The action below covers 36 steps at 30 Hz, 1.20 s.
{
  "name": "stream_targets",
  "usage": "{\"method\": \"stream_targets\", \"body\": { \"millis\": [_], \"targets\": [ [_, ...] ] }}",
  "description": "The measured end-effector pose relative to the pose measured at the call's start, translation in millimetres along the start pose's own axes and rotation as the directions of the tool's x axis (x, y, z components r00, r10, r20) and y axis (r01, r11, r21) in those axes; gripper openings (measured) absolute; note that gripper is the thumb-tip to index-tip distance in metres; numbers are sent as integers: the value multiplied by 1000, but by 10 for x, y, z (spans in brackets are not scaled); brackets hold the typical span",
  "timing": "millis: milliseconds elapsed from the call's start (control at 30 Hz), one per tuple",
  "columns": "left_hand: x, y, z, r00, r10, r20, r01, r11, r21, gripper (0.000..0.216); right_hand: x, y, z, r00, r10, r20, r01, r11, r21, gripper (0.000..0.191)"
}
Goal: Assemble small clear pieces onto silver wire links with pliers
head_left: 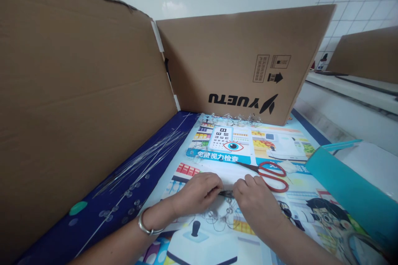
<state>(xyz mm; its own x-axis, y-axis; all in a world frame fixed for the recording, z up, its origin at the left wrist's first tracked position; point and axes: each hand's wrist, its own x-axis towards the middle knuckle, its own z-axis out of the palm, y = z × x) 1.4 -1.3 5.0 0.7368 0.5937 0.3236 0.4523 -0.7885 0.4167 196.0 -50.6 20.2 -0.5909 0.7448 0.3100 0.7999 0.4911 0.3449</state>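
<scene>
My left hand (199, 190), with a metal bangle at the wrist, is closed in a pinch low over the table, on what appears to be thin wire. Facing it, my right hand (256, 201) is closed around what looks like small pliers; their dark metal jaws (226, 193) show in the gap between my hands. The grip is mostly hidden under my fingers. Just below the jaws lies a looped wire with clear beads (228, 211). Red-handled scissors (273, 170) rest beyond my right hand, blades pointing left.
Long thin wires (146, 153) and loose clear beads (128, 193) lie on the blue strip at left. Finished-looking beaded wire pieces (236, 120) line the back. Cardboard panels (242, 58) stand behind and at left. A teal box (351, 190) sits at right.
</scene>
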Motion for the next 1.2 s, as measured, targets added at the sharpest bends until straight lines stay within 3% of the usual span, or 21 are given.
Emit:
{"method": "stream_targets", "body": {
  "millis": [800,1200],
  "targets": [
    [-2,-25,-58,980,188,72,-188,982,-3,18,23,46,-25,987,46,153,-60,995,82,13],
    [1,-59,-65,994,104,33,-100,990,-102,18,-30,7,-1,995,43,94,-42,999,-20,13]
  ]
}}
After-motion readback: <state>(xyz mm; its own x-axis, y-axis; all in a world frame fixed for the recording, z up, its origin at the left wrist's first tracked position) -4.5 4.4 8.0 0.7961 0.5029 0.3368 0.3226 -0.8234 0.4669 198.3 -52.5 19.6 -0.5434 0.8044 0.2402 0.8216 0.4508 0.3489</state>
